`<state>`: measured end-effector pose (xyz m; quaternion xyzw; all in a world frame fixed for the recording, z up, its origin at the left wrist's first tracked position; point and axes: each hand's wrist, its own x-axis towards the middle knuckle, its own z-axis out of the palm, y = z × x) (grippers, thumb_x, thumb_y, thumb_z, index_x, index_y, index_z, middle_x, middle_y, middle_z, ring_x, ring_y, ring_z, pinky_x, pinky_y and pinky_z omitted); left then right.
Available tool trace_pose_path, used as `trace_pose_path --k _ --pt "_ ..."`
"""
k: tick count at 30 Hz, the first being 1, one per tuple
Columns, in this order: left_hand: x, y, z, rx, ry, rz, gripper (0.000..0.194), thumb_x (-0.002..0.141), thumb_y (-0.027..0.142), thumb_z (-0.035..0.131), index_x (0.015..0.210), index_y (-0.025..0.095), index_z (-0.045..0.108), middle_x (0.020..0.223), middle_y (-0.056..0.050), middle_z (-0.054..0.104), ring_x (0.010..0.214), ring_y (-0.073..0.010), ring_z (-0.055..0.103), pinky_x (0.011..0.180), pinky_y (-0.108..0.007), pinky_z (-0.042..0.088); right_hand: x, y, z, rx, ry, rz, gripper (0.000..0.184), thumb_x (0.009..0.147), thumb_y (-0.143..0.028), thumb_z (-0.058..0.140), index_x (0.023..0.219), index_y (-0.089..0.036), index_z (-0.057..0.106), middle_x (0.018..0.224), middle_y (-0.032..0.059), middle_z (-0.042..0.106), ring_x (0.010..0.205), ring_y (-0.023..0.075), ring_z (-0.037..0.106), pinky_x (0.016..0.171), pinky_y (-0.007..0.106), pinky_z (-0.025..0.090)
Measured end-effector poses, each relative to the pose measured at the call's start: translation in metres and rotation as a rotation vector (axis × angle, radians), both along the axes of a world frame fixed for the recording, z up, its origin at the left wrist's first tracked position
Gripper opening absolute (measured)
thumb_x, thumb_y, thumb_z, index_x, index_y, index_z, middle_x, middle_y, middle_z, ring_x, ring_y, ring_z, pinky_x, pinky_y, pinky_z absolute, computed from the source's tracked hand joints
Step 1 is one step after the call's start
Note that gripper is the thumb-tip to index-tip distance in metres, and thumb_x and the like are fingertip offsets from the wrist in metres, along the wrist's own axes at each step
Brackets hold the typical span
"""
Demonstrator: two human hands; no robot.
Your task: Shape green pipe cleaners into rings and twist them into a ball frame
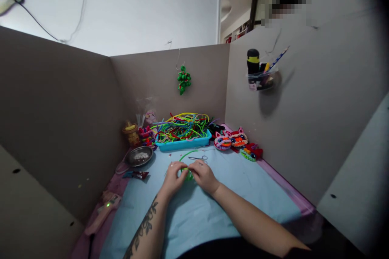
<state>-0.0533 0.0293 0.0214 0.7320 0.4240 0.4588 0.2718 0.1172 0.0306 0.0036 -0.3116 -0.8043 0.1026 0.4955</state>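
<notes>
My left hand [175,177] and my right hand [205,176] meet over the middle of the blue cloth, fingertips nearly touching. Between them they pinch a small green pipe-cleaner piece [189,175], its shape mostly hidden by the fingers. A loose green pipe-cleaner end [189,153] curves up and away behind the hands. Just beyond my right hand lies a pair of scissors [198,158]. Further back, a blue tray [184,144] is heaped with pipe cleaners [185,127] of many colours.
Grey panels enclose the table on three sides. At the left are a metal pan [139,156] with small white bits and a pink glue gun [105,212]. Colourful pipe-cleaner figures [238,138] sit at the right. A green ornament [183,80] and a tool cup [260,81] hang on the panels.
</notes>
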Motion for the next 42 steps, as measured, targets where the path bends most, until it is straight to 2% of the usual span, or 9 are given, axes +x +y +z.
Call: trace_pose_path --k 3,7,13,21,26,30,42 --pt "0.003 -0.001 -0.003 0.038 0.062 0.028 0.009 0.074 0.023 0.056 0.077 0.022 0.065 0.081 -0.006 0.062 0.087 -0.0225 0.051 0.093 -0.038 0.032 -0.002 -0.002 0.002 -0.010 -0.016 -0.020 0.019 0.083 -0.014 0.046 0.092 -0.020 0.061 0.083 0.0056 0.064 0.082 0.0189 0.054 0.079 0.034 0.042" --pt "0.002 0.000 -0.004 -0.007 0.073 0.019 0.010 0.070 0.018 0.057 0.074 0.023 0.065 0.079 -0.006 0.062 0.087 -0.0236 0.050 0.094 -0.039 0.030 -0.003 -0.001 0.002 -0.076 -0.021 -0.032 0.012 0.081 -0.017 0.052 0.087 -0.021 0.062 0.079 0.0040 0.064 0.080 0.0186 0.054 0.078 0.033 0.041" --pt "0.003 -0.003 -0.002 -0.023 0.057 0.011 0.009 0.069 0.019 0.056 0.073 0.023 0.064 0.077 -0.006 0.060 0.084 -0.0231 0.049 0.088 -0.036 0.034 -0.004 0.002 -0.003 -0.123 -0.030 -0.044 0.007 0.079 -0.017 0.055 0.082 -0.021 0.060 0.077 0.0019 0.062 0.079 0.0175 0.053 0.077 0.031 0.039" --pt "0.005 -0.006 0.001 -0.038 0.027 0.001 0.008 0.074 0.027 0.058 0.073 0.022 0.064 0.077 -0.006 0.060 0.081 -0.0220 0.050 0.085 -0.034 0.035 0.001 0.005 -0.004 -0.024 -0.175 -0.135 0.007 0.082 -0.018 0.054 0.080 -0.021 0.060 0.078 0.0037 0.062 0.087 0.0203 0.050 0.083 0.035 0.035" --pt "0.006 -0.003 -0.003 -0.056 0.010 0.018 0.010 0.074 0.028 0.057 0.069 0.022 0.063 0.074 -0.007 0.058 0.078 -0.0222 0.048 0.084 -0.033 0.034 -0.002 0.003 -0.004 -0.005 -0.177 -0.154 0.008 0.080 -0.017 0.054 0.085 -0.021 0.059 0.084 0.0050 0.062 0.091 0.0214 0.049 0.085 0.036 0.034" --pt "0.009 -0.006 -0.001 -0.077 -0.004 0.001 0.009 0.073 0.029 0.058 0.068 0.022 0.062 0.074 -0.007 0.057 0.081 -0.0229 0.047 0.085 -0.034 0.034 -0.004 0.004 -0.005 -0.002 -0.188 -0.184 0.008 0.077 -0.014 0.054 0.080 -0.020 0.056 0.082 0.0045 0.059 0.089 0.0211 0.049 0.083 0.036 0.034" --pt "0.007 -0.002 -0.010 0.078 0.211 -0.014 0.015 0.081 0.025 0.049 0.073 0.023 0.061 0.074 -0.006 0.059 0.075 -0.0210 0.050 0.078 -0.031 0.034 -0.008 0.003 -0.006 -0.019 -0.193 -0.191 0.011 0.072 -0.010 0.049 0.076 -0.020 0.053 0.078 0.0026 0.057 0.083 0.0195 0.049 0.078 0.032 0.034"
